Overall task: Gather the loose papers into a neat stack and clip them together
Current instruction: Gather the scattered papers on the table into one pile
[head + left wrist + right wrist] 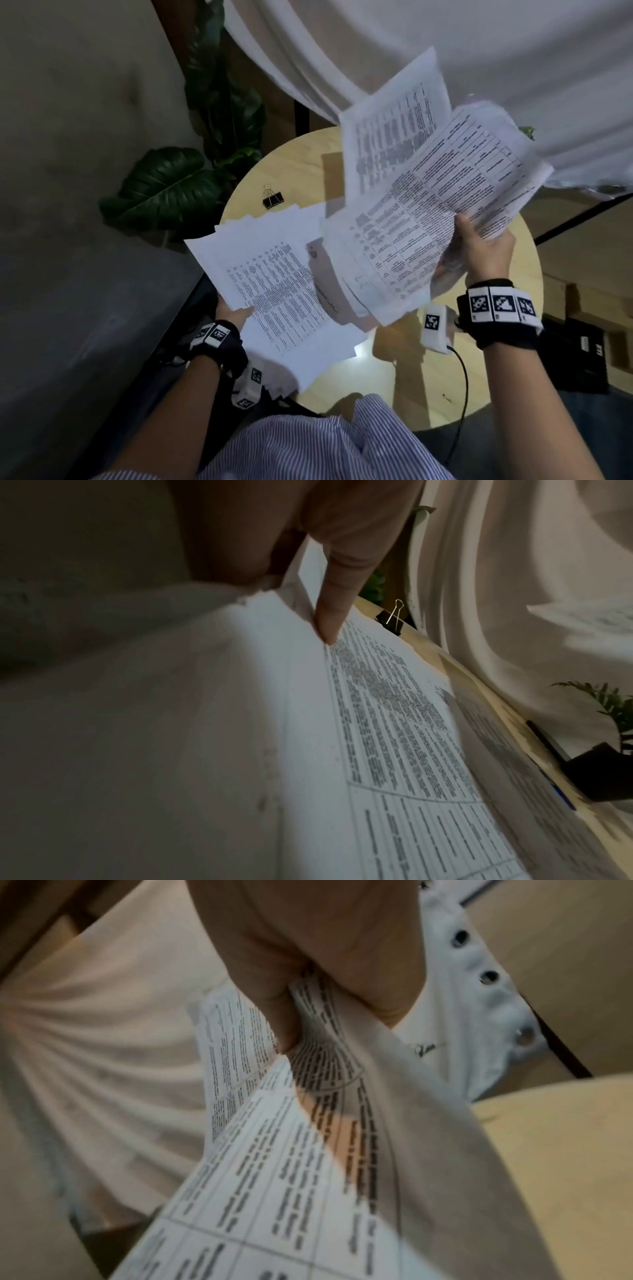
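Right grip (308, 988) pinching printed sheets (274, 1150), left grip (329, 593) holding stack (394, 737), head view shows binder clip (273, 199)

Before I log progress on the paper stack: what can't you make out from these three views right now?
- Printed text on the papers: blurred in every view.
- Left hand: fingers hidden under the sheets in the head view; the left wrist view shows only the thumb on top.
- Right hand: fingers behind its papers.
- Sheet count: overlapping, motion-blurred.
- Binder clip: small on the table; its jaws unclear.
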The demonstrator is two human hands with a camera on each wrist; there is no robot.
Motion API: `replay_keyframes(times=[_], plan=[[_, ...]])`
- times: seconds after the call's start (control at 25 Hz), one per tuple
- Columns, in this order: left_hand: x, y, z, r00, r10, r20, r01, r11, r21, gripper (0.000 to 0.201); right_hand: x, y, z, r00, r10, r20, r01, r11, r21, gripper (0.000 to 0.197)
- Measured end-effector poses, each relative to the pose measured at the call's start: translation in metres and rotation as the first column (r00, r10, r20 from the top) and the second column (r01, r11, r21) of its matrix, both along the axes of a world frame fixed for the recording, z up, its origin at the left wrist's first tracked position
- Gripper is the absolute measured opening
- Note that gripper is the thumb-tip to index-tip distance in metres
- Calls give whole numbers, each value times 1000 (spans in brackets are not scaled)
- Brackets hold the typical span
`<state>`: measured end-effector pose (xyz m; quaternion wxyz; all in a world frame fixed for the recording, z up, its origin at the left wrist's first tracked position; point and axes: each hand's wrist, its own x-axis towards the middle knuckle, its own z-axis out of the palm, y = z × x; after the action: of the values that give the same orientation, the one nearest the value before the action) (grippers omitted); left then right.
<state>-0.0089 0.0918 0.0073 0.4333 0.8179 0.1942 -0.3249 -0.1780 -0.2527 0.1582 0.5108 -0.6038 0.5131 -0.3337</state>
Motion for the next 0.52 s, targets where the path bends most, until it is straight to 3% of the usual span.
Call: replay_keyframes(times=[0.12,0.24,0.32,0.4,0.52], plan=[[-5,-6,0,999,-16,-35,15,999,-44,87,6,16,-11,998,57,19,-59,977,204,47],[-5,-8,0,995,45,-84,-53,995,-90,80,8,43,-33,961,229,-154,-156,912,380,57],[-3,-10,3,988,89,-125,-109,981,-162,80,7,60,-53,869,394,-298,-210,841,499,70],[-3,-11,3,980,108,-164,-141,969,-205,91,7,80,-79,731,537,-420,-245,782,573,83],[-6,-11,-6,992,93,-84,-105,982,-157,85,8,105,-111,598,660,-455,-307,713,630,112]])
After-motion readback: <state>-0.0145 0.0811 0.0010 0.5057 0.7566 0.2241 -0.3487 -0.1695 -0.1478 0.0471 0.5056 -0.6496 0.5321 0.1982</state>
